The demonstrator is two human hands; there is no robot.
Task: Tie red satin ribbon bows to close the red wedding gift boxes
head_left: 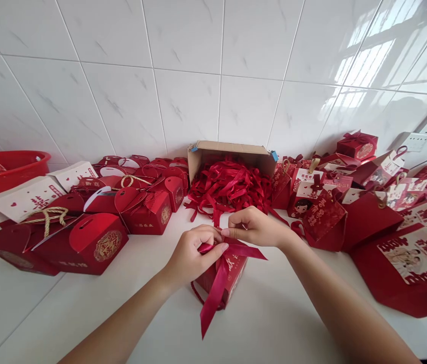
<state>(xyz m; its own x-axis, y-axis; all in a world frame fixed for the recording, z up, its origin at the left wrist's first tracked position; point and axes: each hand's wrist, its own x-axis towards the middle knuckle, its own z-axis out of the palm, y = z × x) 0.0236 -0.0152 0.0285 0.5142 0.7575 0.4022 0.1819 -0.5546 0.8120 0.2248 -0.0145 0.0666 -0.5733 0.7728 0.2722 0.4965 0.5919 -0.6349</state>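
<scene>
Directly in front of me a small red gift box (pixel 237 277) with pale lettering stands on the white tabletop, a dark red cord hanging at its left side. A wide dark red satin ribbon (pixel 215 298) lies over its top, one tail hanging down the front and another pointing right. My left hand (pixel 197 251) is closed on a loop of the ribbon, thumb pressed on top. Across from it, my right hand (pixel 253 227) pinches the ribbon at the knot, its fingertips touching those of the left. The fingers hide most of the knot.
Behind the hands, a cardboard box (pixel 232 147) lies open, spilling red ribbons (pixel 232 184). Folded red boxes (pixel 84 242) with gold cords crowd the left, near a red basin (pixel 8 174). Several red and white gift bags (pixel 406 263) fill the right. A tiled wall (pixel 186 101) rises behind.
</scene>
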